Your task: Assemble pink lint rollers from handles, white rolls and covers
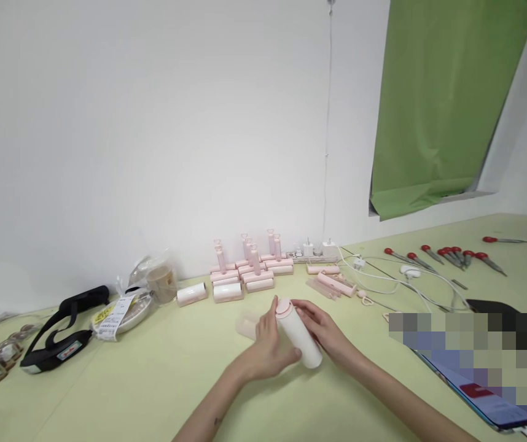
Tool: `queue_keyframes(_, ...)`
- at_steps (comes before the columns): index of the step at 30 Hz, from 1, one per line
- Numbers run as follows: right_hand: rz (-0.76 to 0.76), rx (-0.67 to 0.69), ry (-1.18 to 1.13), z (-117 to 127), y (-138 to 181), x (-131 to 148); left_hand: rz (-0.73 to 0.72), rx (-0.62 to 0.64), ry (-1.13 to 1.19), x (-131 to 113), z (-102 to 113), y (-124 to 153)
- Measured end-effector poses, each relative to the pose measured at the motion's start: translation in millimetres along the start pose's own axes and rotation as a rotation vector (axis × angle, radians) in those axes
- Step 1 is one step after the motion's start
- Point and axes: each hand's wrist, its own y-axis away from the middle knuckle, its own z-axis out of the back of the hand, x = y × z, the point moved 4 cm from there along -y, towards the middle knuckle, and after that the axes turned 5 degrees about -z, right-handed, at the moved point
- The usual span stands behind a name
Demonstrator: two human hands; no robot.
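A white lint roller refill (301, 339) with a pink end cap is tilted over the middle of the table, its cap end up and away from me. My left hand (267, 347) grips it from the left, thumb along its near side. From the right, my right hand (323, 328) holds it, fingertips by the pink cap. Partly behind my left hand lies a translucent pinkish cover (245, 325). Farther back, several pink lint rollers (258, 279) stand in a cluster against the wall. Two loose white rolls (227, 292) lie just left of them.
Pink handle parts (336, 284) lie right of the cluster, near a power strip (312, 258) with white cables. Several red-ended tools (452, 255) are at the far right. A phone (484, 393) lies near right. On the left are a black strap (56, 350) and a wrapped food bowl (128, 313).
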Motion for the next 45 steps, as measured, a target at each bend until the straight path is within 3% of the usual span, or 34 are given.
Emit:
queue_keyframes(3, -0.065, -0.021, 0.019, 9, -10, -1, -0.003, -0.035, -0.192, 22, 40, 2)
queue_keyframes(6, -0.095, -0.137, 0.11, 19, -22, -4, 0.169, -0.094, -0.176, 61, 63, 8)
queue_keyframes(8, -0.028, -0.21, 0.199, 22, -30, -1, 0.199, -0.087, -0.121, 81, 54, 11)
queue_keyframes(10, 0.103, -0.195, 0.314, 19, -34, 7, 0.174, -0.118, -0.042, 89, 34, 12)
queue_keyframes(15, 0.356, 0.187, 0.75, -7, -27, 23, 0.074, -0.233, 0.013, 81, -6, 11)
queue_keyframes(19, 0.424, 0.355, 0.995, -23, -22, 16, 0.049, -0.176, 0.148, 77, -9, 10)
queue_keyframes(24, 0.357, 0.36, 1.0, -30, -19, -6, 0.068, -0.201, 0.201, 87, -8, 11)
queue_keyframes(28, 0.389, 0.317, 1.003, -29, -14, -12, 0.066, -0.208, 0.151, 89, -9, 11)
queue_keyframes(31, 0.357, 0.185, 1.073, -12, -29, -8, 0.047, -0.212, 0.074, 85, -8, 12)
queue_keyframes(34, 0.235, -0.044, 1.169, 28, -64, 1, 0.014, -0.2, -0.035, 79, -7, 13)
queue_keyframes(37, 0.121, -0.154, 1.257, 66, -93, 2, 0.013, -0.186, -0.083, 77, -7, 14)
queue_keyframes(40, 0.018, -0.178, 1.302, 89, -103, -8, 0.038, -0.182, -0.075, 78, -8, 16)
queue_keyframes(45, -0.122, -0.093, 1.269, 97, -95, -25, 0.059, -0.173, -0.089, 77, -8, 15)
